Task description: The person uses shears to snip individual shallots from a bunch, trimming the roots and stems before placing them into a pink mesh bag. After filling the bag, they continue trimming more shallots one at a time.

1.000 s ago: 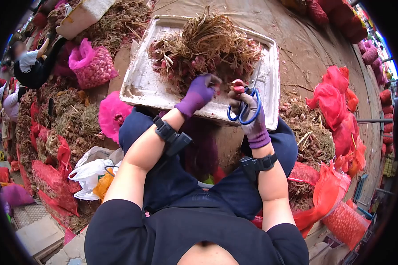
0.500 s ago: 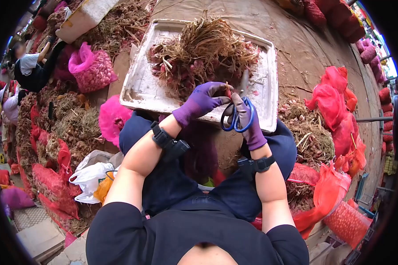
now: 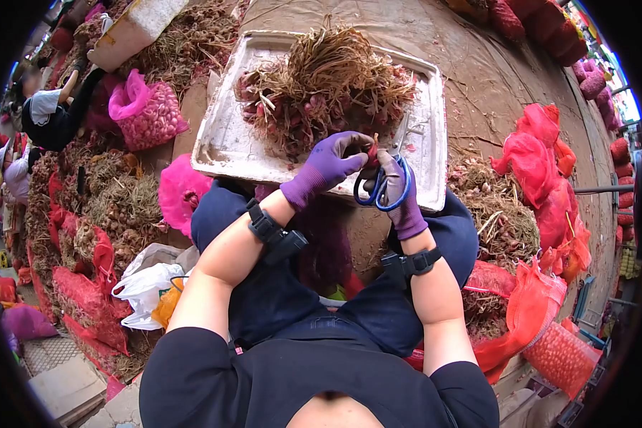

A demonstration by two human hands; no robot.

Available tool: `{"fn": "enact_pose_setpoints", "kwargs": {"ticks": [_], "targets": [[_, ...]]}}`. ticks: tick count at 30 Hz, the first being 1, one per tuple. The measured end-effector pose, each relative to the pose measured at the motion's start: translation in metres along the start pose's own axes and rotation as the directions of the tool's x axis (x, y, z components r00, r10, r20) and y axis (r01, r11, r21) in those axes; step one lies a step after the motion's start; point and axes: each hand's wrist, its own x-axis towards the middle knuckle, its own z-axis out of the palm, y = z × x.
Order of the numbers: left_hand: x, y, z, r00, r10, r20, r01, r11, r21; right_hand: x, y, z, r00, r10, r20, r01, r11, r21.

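My left hand [image 3: 328,165] pinches a shallot [image 3: 369,154] in its fingers; my right hand [image 3: 398,187] grips blue-handled scissors [image 3: 384,187] just beside it.

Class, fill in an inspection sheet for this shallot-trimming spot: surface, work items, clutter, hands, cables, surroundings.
Surface: white foam tray resting across the person's knees.
Work items: pile of rooted shallots on the tray; one shallot between the hands; blue-handled scissors.
Clutter: trimmed roots heap at right.
Hands: left hand, gloved, pinches the shallot; right hand, gloved, grips the scissors.
Cables: nothing seen.
Surroundings: pink mesh bag, red mesh sacks, another person at left.
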Motion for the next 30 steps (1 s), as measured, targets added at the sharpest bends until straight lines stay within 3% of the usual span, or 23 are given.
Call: {"fn": "enact_pose_setpoints", "kwargs": {"ticks": [1,2,5,6,7,8,10,12,13,15,20,26,30], "targets": [[0.002,-0.005,0.004,0.970,0.219,-0.102,-0.204,0.969,0.136,0.000,0.000,0.000,1.000,0.011,0.007,-0.012,1.000,0.019],[0.003,-0.010,0.006,0.884,0.436,-0.170,-0.379,0.880,0.287,0.000,0.001,0.000,1.000,0.012,0.005,-0.012,1.000,0.020],[0.005,-0.016,0.004,0.917,0.381,-0.115,-0.327,0.886,0.328,0.002,0.006,-0.002,0.999,-0.038,0.016,0.037,0.998,0.049],[0.005,-0.017,0.004,0.918,0.380,-0.115,-0.326,0.887,0.328,0.005,0.010,-0.005,0.984,-0.178,0.031,0.179,0.980,-0.082],[0.004,-0.013,0.004,0.962,0.256,-0.096,-0.229,0.946,0.228,0.006,0.011,-0.004,0.948,-0.311,0.063,0.317,0.925,-0.208],[0.003,-0.010,0.004,0.989,0.131,-0.064,-0.122,0.984,0.128,0.005,0.011,-0.002,0.949,-0.310,0.064,0.317,0.925,-0.208],[0.004,-0.011,0.000,0.994,0.098,-0.047,-0.091,0.986,0.139,0.003,0.010,0.003,0.924,-0.374,0.080,0.383,0.896,-0.224],[0.004,-0.008,-0.001,0.999,0.036,-0.017,-0.037,0.999,-0.023,0.005,0.009,0.003,0.916,-0.397,0.056,0.399,0.885,-0.241],[0.004,-0.006,-0.002,0.999,0.036,-0.016,-0.037,0.999,-0.024,0.001,0.002,0.006,0.930,-0.366,0.039,0.362,0.890,-0.277],[0.003,-0.005,-0.003,0.983,0.182,-0.015,-0.171,0.948,0.268,0.000,-0.001,0.009,0.943,-0.331,0.025,0.322,0.894,-0.313],[0.004,-0.012,-0.001,0.982,0.188,-0.012,-0.177,0.942,0.284,-0.001,0.007,0.010,0.908,-0.418,-0.006,0.365,0.799,-0.478],[0.000,-0.005,0.002,0.975,0.212,-0.064,-0.186,0.940,0.285,-0.004,0.003,0.014,0.925,-0.380,-0.012,0.356,0.875,-0.327],[0.002,-0.004,-0.003,0.993,0.121,-0.006,-0.117,0.974,0.195,-0.008,0.003,0.017,0.915,-0.403,-0.023,0.362,0.843,-0.398]]}}
